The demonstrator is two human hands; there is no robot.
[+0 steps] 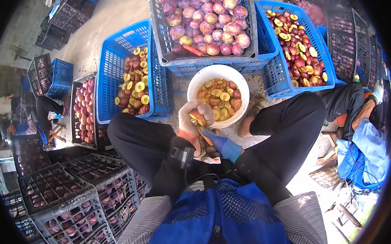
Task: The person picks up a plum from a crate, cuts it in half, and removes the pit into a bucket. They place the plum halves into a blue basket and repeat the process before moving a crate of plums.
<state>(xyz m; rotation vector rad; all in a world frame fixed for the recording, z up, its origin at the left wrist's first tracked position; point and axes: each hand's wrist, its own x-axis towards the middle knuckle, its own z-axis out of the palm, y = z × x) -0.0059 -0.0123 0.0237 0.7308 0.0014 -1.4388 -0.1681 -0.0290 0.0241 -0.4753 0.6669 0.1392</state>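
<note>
My left hand (195,117), in a pale knitted glove with an orange cuff, is closed on a cut plum (198,118) whose yellow flesh shows. Just below and to the right is my right hand (224,145) in a blue glove, its fingers closed around a narrow orange-brown thing (206,138); I cannot tell what it is. Both hands are close together between my knees, by the near rim of a white bucket (192,85). Plum halves and yellow pieces (222,97) lie inside that bucket.
A dark crate of whole plums (206,24), with a red-handled tool (193,50) on top, stands ahead. Blue crates of cut plums flank it, one left (105,70) and one right (271,79). Stacked dark crates (70,195) stand at lower left. A person (369,147) sits at right.
</note>
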